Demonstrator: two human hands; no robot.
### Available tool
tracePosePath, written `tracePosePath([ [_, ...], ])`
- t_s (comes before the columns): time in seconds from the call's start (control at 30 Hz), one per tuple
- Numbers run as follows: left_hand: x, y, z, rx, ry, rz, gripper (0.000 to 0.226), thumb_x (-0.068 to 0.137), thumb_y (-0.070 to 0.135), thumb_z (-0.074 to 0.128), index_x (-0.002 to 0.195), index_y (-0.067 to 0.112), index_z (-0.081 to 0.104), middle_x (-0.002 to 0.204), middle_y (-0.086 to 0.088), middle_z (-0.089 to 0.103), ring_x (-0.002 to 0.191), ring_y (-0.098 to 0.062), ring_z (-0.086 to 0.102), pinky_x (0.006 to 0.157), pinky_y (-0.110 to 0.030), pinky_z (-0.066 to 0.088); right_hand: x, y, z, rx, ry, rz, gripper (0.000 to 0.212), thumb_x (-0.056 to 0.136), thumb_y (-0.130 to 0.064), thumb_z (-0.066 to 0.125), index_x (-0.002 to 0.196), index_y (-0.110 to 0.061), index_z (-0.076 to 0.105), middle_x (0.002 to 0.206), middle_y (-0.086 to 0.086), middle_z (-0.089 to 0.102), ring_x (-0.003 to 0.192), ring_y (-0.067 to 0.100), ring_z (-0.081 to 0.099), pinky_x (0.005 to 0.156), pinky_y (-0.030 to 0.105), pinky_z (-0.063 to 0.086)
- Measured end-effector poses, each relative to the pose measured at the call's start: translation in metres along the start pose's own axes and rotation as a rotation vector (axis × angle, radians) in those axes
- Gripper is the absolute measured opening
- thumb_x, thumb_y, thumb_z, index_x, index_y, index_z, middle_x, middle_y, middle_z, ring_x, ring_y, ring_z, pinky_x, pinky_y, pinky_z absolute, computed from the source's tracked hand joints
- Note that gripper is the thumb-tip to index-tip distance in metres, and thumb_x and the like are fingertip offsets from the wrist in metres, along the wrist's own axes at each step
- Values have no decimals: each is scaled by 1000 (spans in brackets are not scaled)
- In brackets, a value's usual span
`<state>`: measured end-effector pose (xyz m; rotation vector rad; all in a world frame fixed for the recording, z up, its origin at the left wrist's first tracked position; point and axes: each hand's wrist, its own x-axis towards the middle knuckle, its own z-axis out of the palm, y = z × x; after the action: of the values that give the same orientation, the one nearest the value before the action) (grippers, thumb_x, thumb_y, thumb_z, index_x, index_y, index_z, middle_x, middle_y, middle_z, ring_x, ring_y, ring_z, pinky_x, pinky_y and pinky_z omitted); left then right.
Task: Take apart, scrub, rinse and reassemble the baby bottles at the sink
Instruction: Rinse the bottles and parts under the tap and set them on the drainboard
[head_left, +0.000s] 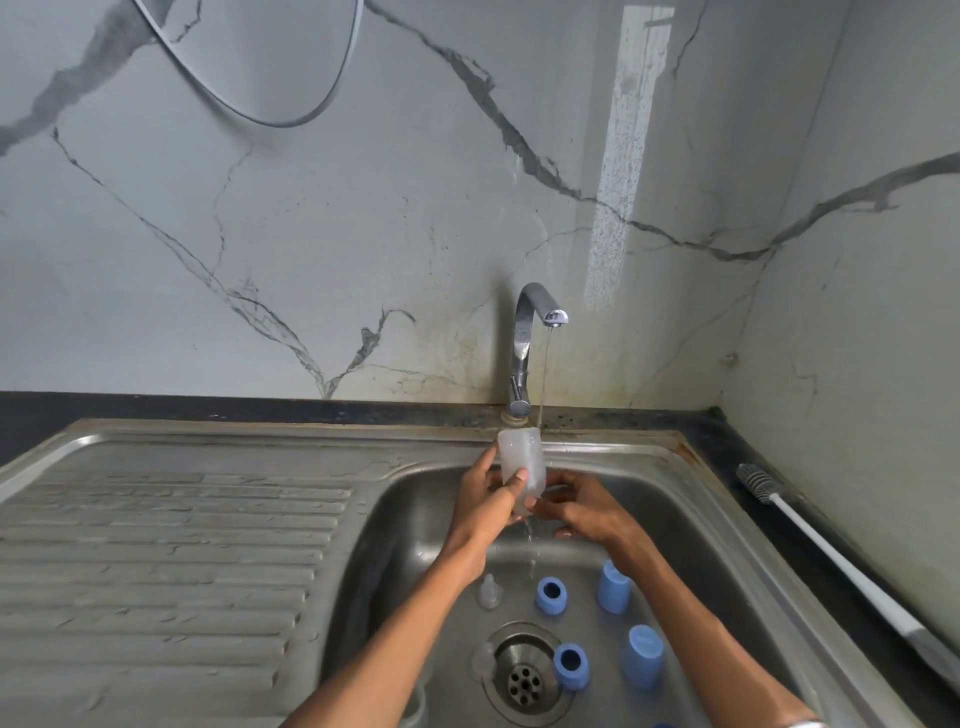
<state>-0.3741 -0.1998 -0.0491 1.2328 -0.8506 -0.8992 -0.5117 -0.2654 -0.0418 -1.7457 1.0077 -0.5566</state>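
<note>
Translucent bottle (521, 464) at frame centre stands upside down under the tap (530, 332); your left hand (485, 501) grips its side, right hand (579, 506) pinches its lower end.

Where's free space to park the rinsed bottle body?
Best: the ribbed drainboard left of the basin, bare throughout. Also the basin floor's left strip, between the wall and the clear nipples. Crowded: around the drain, where blue rings and blue caps stand. The right counter holds the brush. Both hands hold the bottle.
</note>
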Motion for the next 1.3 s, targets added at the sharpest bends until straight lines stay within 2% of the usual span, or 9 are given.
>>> tracePosePath([
  [0.1,2,-4,-2,189,26,112,62,90,15,71,144,33,49,124,6,67,108,-9,66,95,-37,56,-1,-3,-2,-5,-22,-9,42,85,-21,76,122,-23,58,117,0,67,106,16,65,84,34,58],
  [0.2,1,-5,-2,282,3,162,61,85,7,74,140,25,56,123,11,65,109,-3,63,97,-27,53,-2,-3,-8,290,26,-28,51,87,-11,71,134,-22,54,120,4,67,109,23,66,88,38,57],
  [0.33,2,-7,0,320,28,149,50,80,10,79,126,22,64,114,6,70,105,-9,67,92,-30,56,2,1,-11,403,122,-110,42,89,-34,71,129,-38,60,125,2,64,113,24,65,91,41,58],
  [0.5,5,-6,-2,44,184,22,42,82,24,79,120,28,62,114,-3,69,102,-17,69,85,-42,60,3,4,-8,472,160,-108,52,76,-36,79,123,-17,64,122,13,67,109,26,67,91,41,59],
  [0.63,5,3,-3,-290,168,-164,29,92,11,69,120,4,61,114,-20,68,107,-31,68,88,-39,59,1,0,-7,583,217,-100,60,73,-36,79,122,-9,59,119,12,66,110,27,66,91,40,58],
  [0.83,1,5,-3,-166,92,-72,28,90,4,69,118,10,69,104,-6,76,97,-18,73,90,-37,58,4,11,1,153,83,-29,66,67,-47,87,119,-23,55,117,2,66,105,19,66,94,40,56],
  [0.97,-1,6,-2,-15,48,16,34,91,6,69,122,20,66,110,0,75,93,1,70,83,-17,54,8,10,4,119,93,-34,70,66,-46,88,123,-25,54,117,2,67,102,17,68,93,40,57],
  [1.17,-6,8,1,18,-50,-38,45,96,12,64,127,43,54,102,11,74,95,-7,71,86,-38,59,4,8,-1,77,144,-80,67,68,-30,90,123,-27,51,119,-1,64,106,16,64,91,34,56],
  [1.3,-6,7,-1,14,-54,4,51,94,3,64,136,30,57,108,8,74,101,-8,70,95,-38,56,4,9,0,85,128,-76,70,67,-24,91,124,-26,52,120,2,65,108,18,64,92,39,57],
])
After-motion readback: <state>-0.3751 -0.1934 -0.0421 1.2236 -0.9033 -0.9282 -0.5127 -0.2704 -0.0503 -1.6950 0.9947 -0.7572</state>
